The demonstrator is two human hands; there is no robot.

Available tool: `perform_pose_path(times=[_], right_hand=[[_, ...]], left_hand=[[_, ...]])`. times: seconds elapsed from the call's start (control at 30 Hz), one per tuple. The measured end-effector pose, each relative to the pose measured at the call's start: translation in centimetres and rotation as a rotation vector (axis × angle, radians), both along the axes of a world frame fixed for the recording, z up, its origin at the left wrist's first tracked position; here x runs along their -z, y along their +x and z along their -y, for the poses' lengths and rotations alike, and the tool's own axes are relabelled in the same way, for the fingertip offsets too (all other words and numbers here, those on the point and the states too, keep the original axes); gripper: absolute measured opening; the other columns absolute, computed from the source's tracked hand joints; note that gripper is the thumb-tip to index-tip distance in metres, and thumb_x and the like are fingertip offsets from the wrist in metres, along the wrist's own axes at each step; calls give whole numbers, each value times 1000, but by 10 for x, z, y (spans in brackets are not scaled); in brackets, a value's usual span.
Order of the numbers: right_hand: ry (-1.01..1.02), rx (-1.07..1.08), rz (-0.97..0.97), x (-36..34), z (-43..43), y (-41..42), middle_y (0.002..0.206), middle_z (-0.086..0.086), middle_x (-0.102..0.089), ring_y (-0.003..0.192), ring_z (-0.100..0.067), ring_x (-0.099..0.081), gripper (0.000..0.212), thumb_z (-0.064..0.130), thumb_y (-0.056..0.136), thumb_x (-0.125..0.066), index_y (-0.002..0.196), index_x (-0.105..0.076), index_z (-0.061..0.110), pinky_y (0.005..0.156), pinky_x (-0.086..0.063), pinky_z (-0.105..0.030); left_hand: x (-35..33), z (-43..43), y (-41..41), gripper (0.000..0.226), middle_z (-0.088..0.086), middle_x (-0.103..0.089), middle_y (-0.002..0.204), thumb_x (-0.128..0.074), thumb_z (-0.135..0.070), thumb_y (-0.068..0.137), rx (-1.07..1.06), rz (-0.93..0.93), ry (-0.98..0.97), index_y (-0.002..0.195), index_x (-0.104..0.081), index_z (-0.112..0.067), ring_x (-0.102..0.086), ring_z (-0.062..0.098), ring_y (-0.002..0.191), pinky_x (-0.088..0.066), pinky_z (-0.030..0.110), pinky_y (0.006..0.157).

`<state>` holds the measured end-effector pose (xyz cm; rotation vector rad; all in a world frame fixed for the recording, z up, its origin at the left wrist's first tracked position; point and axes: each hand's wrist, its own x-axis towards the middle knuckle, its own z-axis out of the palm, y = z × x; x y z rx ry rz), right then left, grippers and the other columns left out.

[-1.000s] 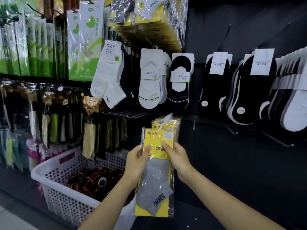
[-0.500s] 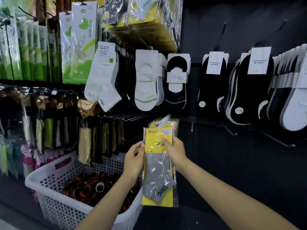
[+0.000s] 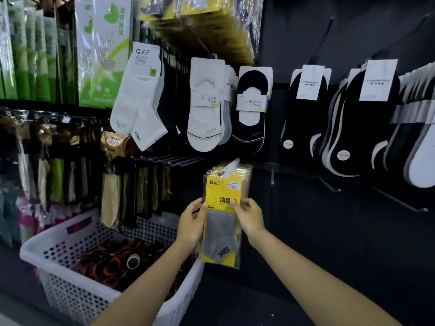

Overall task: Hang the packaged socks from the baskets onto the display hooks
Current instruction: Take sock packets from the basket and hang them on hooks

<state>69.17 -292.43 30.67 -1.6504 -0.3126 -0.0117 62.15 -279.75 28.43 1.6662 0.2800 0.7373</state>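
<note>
"QZF" on white sock label (image 3: pixel 142 58), "达足" on yellow sock pack (image 3: pixel 222 191)

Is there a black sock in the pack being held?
No, the yellow pack gripped by the left hand and right hand shows a grey sock.

Dim overall: the black wall panel (image 3: pixel 341 243) from 3 to 6 o'clock swallows nearly all detail. The brightest area is at 12 o'clock, where the clear wrappers (image 3: pixel 211 27) show glare. Wide-angle distortion bends the green packets (image 3: pixel 28 57) at 10 o'clock. Edges are soft, and the white basket (image 3: pixel 47 251) at 8 o'clock is slightly blurred.
</note>
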Motion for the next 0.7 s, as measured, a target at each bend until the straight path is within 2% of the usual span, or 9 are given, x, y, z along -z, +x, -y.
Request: perform_pose_path(times=[0.1,0.23,0.3,0.4,0.47,0.53,0.6,0.63,0.7], right_hand=[[-59,-42,-7,14,24,-10,106,-10,-67,99,-23,-64,29,26,90,-65,111,-52,11,91,-53,-39],[-126,-99,-51,50,76,-37,98,1,-66,94,-18,-65,31,25,90,-63,116,-47,18,83,-54,-32],[-175,-120,-92,80,108,-57,97,2,-66,90,-15,-65,29,23,91,-63,115,-48,19,77,-54,-27],[-287,-150,-232,141,158,-90,98,1,-64,88,-16,-65,25,21,92,-62,113,-49,17,76,-52,-29],[-365,-163,-365,189,190,-115,100,0,-63,90,-18,-64,21,23,92,-61,109,-50,17,78,-51,-31],[-489,-148,-465,242,220,-142,101,-4,-64,91,-19,-62,23,24,91,-63,109,-54,12,72,-49,-24],[-620,-121,-541,296,249,-169,101,-13,-65,86,-17,-59,28,21,89,-65,110,-58,2,61,-42,-13],[-645,-113,-605,320,262,-183,104,-19,-66,82,-16,-58,28,18,89,-66,109,-58,0,58,-40,-12],[-684,-121,-741,358,285,-208,108,-21,-63,85,-20,-58,23,21,89,-66,101,-57,4,68,-46,-21]], left_hand=[[11,5,-14,45,2,-55,131,-50,-31,96,-15,-25,22,137,-46,-12,-50,7,107,-40,13,81],[50,23,-53,44,-3,-54,127,-51,-31,96,71,-110,49,137,-47,-15,-51,10,114,-42,25,94],[84,38,-77,42,-6,-54,125,-52,-32,95,133,-210,72,133,-50,-17,-51,8,111,-41,22,90],[145,72,-112,36,-1,-59,120,-57,-25,93,206,-374,52,126,-56,-12,-55,10,103,-44,15,83],[188,102,-136,33,8,-62,113,-60,-15,92,248,-472,-30,122,-57,-4,-60,13,95,-47,15,79],[232,130,-159,24,10,-63,96,-60,-2,89,257,-550,-154,112,-59,4,-64,4,81,-48,14,74],[271,152,-182,15,-2,-57,84,-57,2,90,291,-651,-176,100,-58,-9,-61,-11,61,-47,6,63],[291,158,-195,18,-7,-54,83,-55,1,92,329,-733,-147,96,-55,-16,-60,-12,64,-46,4,60],[322,163,-215,21,-1,-57,76,-49,8,92,290,-839,-35,87,-55,-11,-62,3,68,-47,6,53]])
